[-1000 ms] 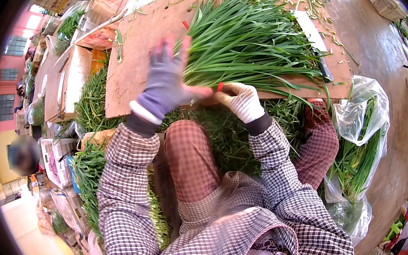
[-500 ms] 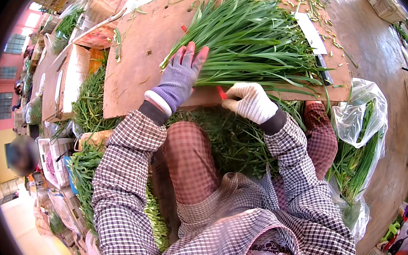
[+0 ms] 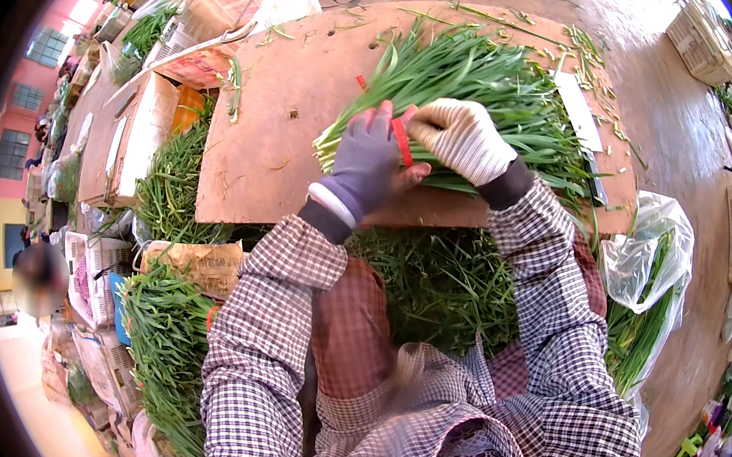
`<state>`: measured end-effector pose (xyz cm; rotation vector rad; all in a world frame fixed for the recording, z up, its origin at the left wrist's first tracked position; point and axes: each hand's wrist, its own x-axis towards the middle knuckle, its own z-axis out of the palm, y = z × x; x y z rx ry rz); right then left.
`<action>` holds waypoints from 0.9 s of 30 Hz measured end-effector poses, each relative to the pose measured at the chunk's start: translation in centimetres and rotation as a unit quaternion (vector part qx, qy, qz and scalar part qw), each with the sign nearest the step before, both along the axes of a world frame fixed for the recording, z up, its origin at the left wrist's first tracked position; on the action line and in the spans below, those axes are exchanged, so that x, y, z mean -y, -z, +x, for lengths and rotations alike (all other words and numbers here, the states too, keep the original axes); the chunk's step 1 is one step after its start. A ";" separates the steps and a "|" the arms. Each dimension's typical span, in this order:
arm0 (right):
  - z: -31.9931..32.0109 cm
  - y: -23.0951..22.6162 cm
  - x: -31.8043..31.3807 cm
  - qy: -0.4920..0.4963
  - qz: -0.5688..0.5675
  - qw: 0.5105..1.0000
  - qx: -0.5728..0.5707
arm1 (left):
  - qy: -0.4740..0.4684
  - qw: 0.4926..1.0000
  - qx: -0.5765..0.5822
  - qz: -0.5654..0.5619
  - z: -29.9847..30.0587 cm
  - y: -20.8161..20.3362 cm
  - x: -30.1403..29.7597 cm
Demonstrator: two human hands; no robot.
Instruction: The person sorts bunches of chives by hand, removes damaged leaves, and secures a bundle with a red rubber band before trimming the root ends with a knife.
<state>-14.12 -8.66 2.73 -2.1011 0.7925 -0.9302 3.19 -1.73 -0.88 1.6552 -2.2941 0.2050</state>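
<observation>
Near the front edge of one flat brown board (image 3: 255,153), one smooth-gloved left hand (image 3: 371,155), thumb spread, touches one mid-board bundle of slender leaves (image 3: 474,86); one ribbed-gloved right hand (image 3: 465,141) pinches one red strip (image 3: 403,144); rightward, one knife (image 3: 579,112).

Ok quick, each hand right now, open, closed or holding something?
Left hand: against the leafy green bunch; whether it grips cannot be told.
Right hand: closed, fingertips pinching a red strip.
</observation>
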 end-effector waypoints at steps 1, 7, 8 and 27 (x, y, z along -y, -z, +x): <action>0.5 -0.1 1.3 -0.008 -0.009 1.000 0.012 | 0.008 0.999 0.033 -0.021 -0.1 0.3 -0.3; 4.4 0.5 7.4 -0.044 -0.188 0.949 -0.248 | -0.023 0.996 -0.090 0.006 -0.3 -0.4 0.4; 4.5 1.9 8.1 -0.052 -0.192 0.925 -0.323 | -0.035 0.995 -0.089 -0.007 -0.2 -0.3 0.5; 0.2 4.5 1.9 -0.002 -0.273 0.953 -0.127 | 0.006 0.974 -0.081 0.214 0.7 -2.7 0.4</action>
